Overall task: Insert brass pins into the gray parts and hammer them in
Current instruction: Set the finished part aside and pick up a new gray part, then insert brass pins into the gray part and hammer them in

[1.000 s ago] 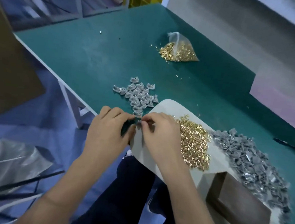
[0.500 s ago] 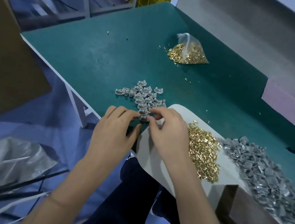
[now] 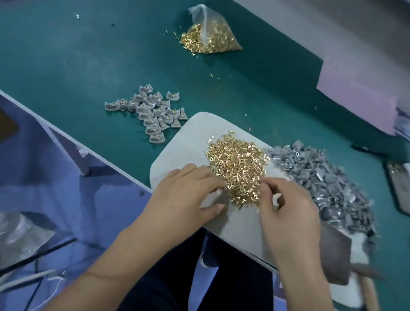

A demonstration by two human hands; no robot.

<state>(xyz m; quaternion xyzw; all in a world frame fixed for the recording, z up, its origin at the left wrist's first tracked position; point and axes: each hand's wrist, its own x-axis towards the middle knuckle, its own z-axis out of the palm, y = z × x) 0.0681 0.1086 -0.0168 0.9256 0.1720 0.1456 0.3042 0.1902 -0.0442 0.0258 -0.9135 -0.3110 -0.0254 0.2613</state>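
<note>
Both forearms enter from the bottom edge. Left hand (image 3: 191, 196) lies palm-down, fingers relaxed and empty, at the brass pin pile (image 3: 238, 167) at centre frame. Right hand (image 3: 286, 206) curls its fingertips at that pile; whether they pinch a pin cannot be told. Loose gray parts (image 3: 324, 179) lie centre-right; pinned parts (image 3: 151, 113) upper-centre.
</note>
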